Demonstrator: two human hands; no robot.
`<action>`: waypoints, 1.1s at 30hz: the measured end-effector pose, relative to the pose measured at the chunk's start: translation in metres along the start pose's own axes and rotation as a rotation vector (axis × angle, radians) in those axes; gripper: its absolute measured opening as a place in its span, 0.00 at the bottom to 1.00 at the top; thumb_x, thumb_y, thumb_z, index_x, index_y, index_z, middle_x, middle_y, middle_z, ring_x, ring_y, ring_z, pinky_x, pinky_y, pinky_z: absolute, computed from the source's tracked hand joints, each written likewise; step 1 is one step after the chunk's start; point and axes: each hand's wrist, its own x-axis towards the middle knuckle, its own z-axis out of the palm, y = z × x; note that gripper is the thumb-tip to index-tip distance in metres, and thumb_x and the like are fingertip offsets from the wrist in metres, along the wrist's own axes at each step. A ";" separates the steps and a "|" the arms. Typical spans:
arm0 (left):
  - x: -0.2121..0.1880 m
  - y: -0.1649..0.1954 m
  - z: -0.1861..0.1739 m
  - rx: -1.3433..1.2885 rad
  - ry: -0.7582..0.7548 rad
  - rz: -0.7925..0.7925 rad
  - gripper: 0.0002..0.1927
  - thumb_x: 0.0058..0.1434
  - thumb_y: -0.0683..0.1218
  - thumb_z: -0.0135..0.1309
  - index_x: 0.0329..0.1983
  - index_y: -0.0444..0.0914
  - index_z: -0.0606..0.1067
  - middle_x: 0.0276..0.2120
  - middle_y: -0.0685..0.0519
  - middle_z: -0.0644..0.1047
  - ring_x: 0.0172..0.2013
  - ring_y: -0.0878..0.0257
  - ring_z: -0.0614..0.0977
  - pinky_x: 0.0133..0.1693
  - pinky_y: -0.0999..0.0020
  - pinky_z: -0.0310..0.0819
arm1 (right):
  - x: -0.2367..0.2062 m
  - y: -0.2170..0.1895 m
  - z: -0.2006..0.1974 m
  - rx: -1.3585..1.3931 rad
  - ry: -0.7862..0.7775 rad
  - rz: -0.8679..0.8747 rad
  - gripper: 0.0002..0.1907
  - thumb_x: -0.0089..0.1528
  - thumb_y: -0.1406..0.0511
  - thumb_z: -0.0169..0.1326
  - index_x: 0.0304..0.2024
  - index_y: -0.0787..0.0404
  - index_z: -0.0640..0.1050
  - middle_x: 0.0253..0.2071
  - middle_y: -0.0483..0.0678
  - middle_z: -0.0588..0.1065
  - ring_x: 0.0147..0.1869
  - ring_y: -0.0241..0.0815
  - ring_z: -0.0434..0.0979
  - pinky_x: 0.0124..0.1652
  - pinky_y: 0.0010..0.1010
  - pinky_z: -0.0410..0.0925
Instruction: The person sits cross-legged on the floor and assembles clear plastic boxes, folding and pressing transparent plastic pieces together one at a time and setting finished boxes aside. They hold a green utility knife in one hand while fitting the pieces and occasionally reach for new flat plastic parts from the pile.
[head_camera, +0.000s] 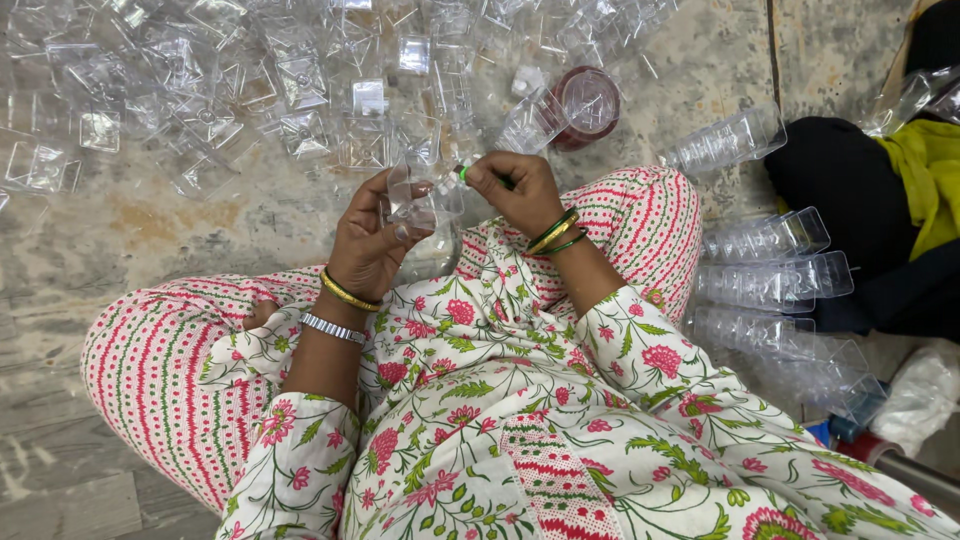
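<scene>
I sit cross-legged on a stone floor in a floral and red-patterned garment. My left hand (375, 235) grips a small clear plastic cup (425, 195) held above my lap. My right hand (515, 190) pinches a thin green-tipped tool (464, 172) against the cup's upper edge. Both wrists wear bangles; the left also has a metal watch band (334, 328).
Several loose clear plastic cups (210, 110) lie scattered on the floor ahead. A small round container with dark red content (588, 102) stands just beyond my hands. Nested stacks of clear cups (770, 275) lie to my right, beside another seated person in black and yellow-green (900, 190).
</scene>
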 end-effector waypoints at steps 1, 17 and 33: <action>0.000 0.000 0.000 0.008 0.009 0.000 0.37 0.60 0.36 0.64 0.71 0.37 0.64 0.62 0.43 0.73 0.54 0.55 0.80 0.57 0.60 0.79 | 0.000 -0.001 0.001 -0.002 -0.003 -0.025 0.15 0.69 0.59 0.58 0.38 0.66 0.82 0.29 0.37 0.74 0.33 0.24 0.67 0.33 0.20 0.63; 0.006 -0.017 -0.017 0.124 0.238 0.025 0.27 0.67 0.38 0.59 0.69 0.34 0.68 0.53 0.43 0.77 0.46 0.55 0.83 0.47 0.59 0.83 | -0.009 -0.033 0.019 -0.065 0.007 -0.399 0.20 0.61 0.61 0.67 0.51 0.65 0.80 0.44 0.49 0.78 0.47 0.36 0.77 0.47 0.29 0.70; 0.007 -0.003 -0.002 0.279 0.395 -0.062 0.28 0.71 0.57 0.51 0.68 0.38 0.66 0.51 0.46 0.78 0.47 0.55 0.83 0.48 0.61 0.81 | 0.006 -0.027 -0.040 -0.568 0.663 -0.153 0.18 0.58 0.73 0.60 0.51 0.58 0.82 0.42 0.51 0.80 0.42 0.48 0.83 0.42 0.34 0.74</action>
